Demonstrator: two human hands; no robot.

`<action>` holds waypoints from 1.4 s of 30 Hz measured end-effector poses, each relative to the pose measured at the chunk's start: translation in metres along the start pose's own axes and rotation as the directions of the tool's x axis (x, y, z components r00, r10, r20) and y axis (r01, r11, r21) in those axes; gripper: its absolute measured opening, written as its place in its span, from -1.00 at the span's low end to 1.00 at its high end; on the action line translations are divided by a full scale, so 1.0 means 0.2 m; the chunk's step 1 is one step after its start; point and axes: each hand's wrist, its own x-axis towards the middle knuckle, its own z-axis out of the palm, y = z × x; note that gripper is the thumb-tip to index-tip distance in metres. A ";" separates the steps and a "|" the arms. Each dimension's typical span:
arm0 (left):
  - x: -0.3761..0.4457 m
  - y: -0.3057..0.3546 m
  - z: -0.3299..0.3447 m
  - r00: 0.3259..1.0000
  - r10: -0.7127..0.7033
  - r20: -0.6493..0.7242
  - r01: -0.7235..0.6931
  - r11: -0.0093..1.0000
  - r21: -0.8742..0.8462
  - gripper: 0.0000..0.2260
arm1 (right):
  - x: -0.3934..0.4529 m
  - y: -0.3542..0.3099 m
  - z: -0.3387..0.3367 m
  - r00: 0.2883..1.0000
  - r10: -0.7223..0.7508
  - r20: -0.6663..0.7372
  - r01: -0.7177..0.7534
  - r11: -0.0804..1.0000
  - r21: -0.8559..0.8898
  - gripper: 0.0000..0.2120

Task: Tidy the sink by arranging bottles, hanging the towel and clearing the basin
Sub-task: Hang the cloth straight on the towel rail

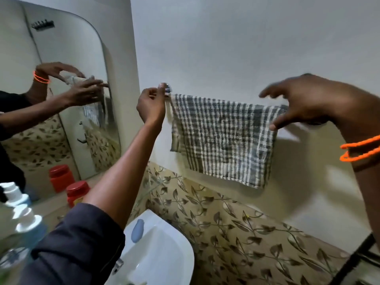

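Our left sleeve point(78, 243) fills the near corner, above the basin point(164, 254). We pinch the towel's point(222, 138) left top corner in our left grip point(151, 105) by the rail end. Our right grip point(304, 99) is spread at its right top corner, thumb touching the cloth; the towel hangs between them.
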 end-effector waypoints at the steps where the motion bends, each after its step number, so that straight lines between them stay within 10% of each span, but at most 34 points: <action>1: -0.04 -0.04 -0.04 0.999 0.011 -0.050 -0.009 0.999 0.033 -0.63 | -0.01 -0.06 0.03 0.991 -0.057 -0.119 0.062 0.998 0.034 -0.35; 5: -0.30 -0.35 -0.18 0.999 -0.052 -0.001 0.051 0.991 0.122 -0.61 | 0.04 -0.46 0.32 0.854 -0.294 -0.429 0.413 0.885 0.217 -0.68; 13: -0.66 -0.85 -0.63 0.955 -0.295 -0.016 0.290 0.925 0.247 -0.64 | 0.06 -1.23 1.19 0.858 -0.503 -0.100 0.500 0.777 0.383 -0.74; 16: -0.59 -0.83 -0.70 0.959 -0.281 0.043 0.263 0.935 0.238 -0.72 | -0.01 -1.22 1.24 0.854 -0.216 -0.473 0.475 0.695 0.540 -0.90; 19: -0.41 -0.62 -0.59 0.962 -0.154 0.226 0.119 0.980 0.161 -0.78 | -0.03 -0.91 1.04 0.479 0.336 -0.811 0.418 0.725 0.547 -0.87; 22: -0.27 -0.33 -0.32 0.932 -0.045 0.360 0.050 0.999 -0.005 -0.76 | 0.01 -0.46 0.75 0.227 0.724 -0.651 0.229 0.610 0.758 -0.69; 29: -0.13 -0.06 0.04 0.882 -0.075 0.465 0.167 0.973 -0.158 -0.75 | -0.08 -0.31 0.58 0.296 0.601 -0.743 0.220 0.714 0.665 -0.86; 38: -0.02 0.01 0.06 0.965 -0.089 0.248 0.137 0.974 -0.183 -0.62 | -0.08 -0.32 0.49 0.384 0.575 -0.723 0.268 0.679 0.683 -0.76; 42: 0.00 0.03 0.07 0.960 -0.102 0.261 0.141 0.981 -0.136 -0.54 | -0.01 -0.33 0.42 0.549 0.586 -0.596 0.293 0.533 0.794 -0.68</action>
